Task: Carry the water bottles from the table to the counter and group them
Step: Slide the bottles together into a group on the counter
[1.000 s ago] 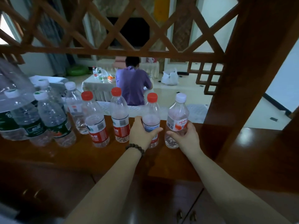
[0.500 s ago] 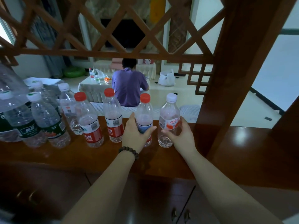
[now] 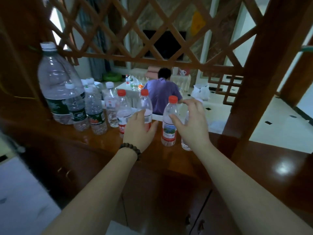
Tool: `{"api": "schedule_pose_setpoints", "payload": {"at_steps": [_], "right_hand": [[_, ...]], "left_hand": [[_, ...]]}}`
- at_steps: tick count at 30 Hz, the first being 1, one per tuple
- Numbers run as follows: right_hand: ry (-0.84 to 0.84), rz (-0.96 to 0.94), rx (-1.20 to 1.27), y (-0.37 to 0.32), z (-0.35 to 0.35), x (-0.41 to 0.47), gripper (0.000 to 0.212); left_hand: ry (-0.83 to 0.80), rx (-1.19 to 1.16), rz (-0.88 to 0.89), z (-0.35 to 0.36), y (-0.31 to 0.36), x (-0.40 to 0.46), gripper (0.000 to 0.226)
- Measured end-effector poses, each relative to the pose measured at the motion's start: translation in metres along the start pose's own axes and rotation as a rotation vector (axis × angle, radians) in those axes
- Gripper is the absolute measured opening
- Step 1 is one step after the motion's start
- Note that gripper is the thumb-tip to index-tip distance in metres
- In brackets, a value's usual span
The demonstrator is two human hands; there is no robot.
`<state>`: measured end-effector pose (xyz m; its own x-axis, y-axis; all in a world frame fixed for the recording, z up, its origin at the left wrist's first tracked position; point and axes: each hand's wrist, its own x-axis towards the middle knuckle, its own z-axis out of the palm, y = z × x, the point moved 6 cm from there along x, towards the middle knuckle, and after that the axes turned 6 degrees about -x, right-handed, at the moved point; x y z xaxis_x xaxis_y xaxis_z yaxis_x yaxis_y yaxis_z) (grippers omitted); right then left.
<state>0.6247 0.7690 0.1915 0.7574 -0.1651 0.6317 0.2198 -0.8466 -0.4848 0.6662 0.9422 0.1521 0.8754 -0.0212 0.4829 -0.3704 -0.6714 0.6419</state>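
Several water bottles stand in a row on the wooden counter (image 3: pixel 101 146). From the left come a large clear bottle (image 3: pixel 55 82), green-labelled bottles (image 3: pixel 94 111), a white-capped bottle (image 3: pixel 111 106) and three red-capped ones (image 3: pixel 122 111). My left hand (image 3: pixel 138 128) hovers with relaxed fingers in front of the middle red-capped bottle (image 3: pixel 145 106) and holds nothing. The last red-capped bottle (image 3: pixel 169 119) stands free between my hands. My right hand (image 3: pixel 191 122), fingers loosely curved, covers most of the rightmost clear bottle (image 3: pixel 185 146) without gripping it.
A wooden lattice screen (image 3: pixel 152 61) spans above the counter, with a thick wooden post (image 3: pixel 254 82) at the right. Beyond, a person in a purple shirt (image 3: pixel 160 92) sits at a white table (image 3: pixel 125 89) that bears more bottles. Cabinet doors (image 3: pixel 169 200) lie below.
Both hands have let go of the two rightmost bottles, which stay upright. My left hand has shifted left to the neighbouring red-capped bottle; my right hand has opened and risen.
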Motion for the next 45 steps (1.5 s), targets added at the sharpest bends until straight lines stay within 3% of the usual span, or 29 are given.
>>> {"api": "schedule_pose_setpoints", "payload": {"at_steps": [8, 13, 22, 26, 32, 39, 45], "right_hand": [[-0.230, -0.177, 0.087, -0.079, 0.064, 0.024, 0.054], [-0.269, -0.286, 0.111, -0.125, 0.101, 0.045, 0.044], [-0.341, -0.337, 0.097, -0.190, 0.176, 0.116, 0.039], [-0.380, -0.370, 0.051, -0.210, 0.213, 0.154, 0.037], [-0.586, -0.283, 0.106, -0.215, 0.270, 0.200, 0.047], [-0.873, -0.281, -0.045, -0.212, 0.333, 0.234, 0.068], [-0.921, -0.376, -0.157, -0.213, 0.361, 0.237, 0.044]], "left_hand": [[0.138, 0.248, -0.086, -0.111, -0.060, -0.007, 0.060], [0.205, 0.322, -0.117, -0.169, -0.089, 0.005, 0.061], [0.146, 0.382, -0.070, -0.224, -0.161, 0.071, 0.066], [0.109, 0.371, 0.012, -0.235, -0.191, 0.106, 0.067], [0.013, 0.352, 0.066, -0.230, -0.227, 0.155, 0.073], [-0.105, 0.270, 0.062, -0.202, -0.246, 0.185, 0.085], [-0.123, 0.196, 0.058, -0.182, -0.255, 0.191, 0.070]]}}
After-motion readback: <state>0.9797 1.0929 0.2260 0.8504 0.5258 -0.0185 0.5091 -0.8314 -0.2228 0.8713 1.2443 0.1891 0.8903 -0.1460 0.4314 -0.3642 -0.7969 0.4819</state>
